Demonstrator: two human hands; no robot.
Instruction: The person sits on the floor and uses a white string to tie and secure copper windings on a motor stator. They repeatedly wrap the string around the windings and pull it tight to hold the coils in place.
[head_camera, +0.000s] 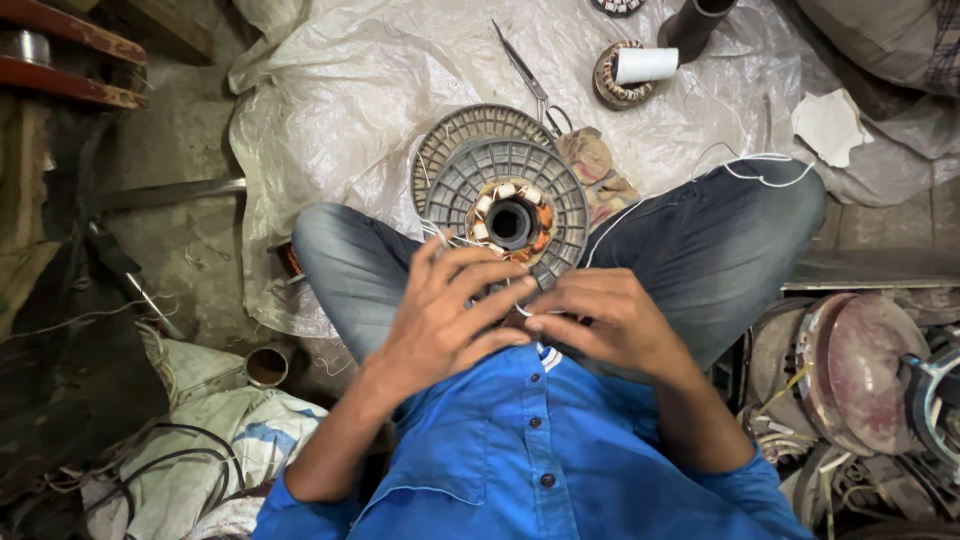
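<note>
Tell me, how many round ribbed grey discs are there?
2. One ribbed grey disc sits in the lap above the hands; the second disc lies partly hidden behind it. Others may be hidden.

Your left hand (450, 310) and right hand (600, 320) cover the near rim of the grey slotted motor housing (510, 165), and what your fingertips pinch there is too small to tell. The dark tube (700, 20) is cut off at the top edge.

View: one camera, worn on the person's head.
Facing: steeply down over the chest and crossed legs to the floor.
Nearness: close; the left hand (445, 315) and right hand (605, 320) fill mid-frame.
Shared scene: single view, nothing overlaps.
</note>
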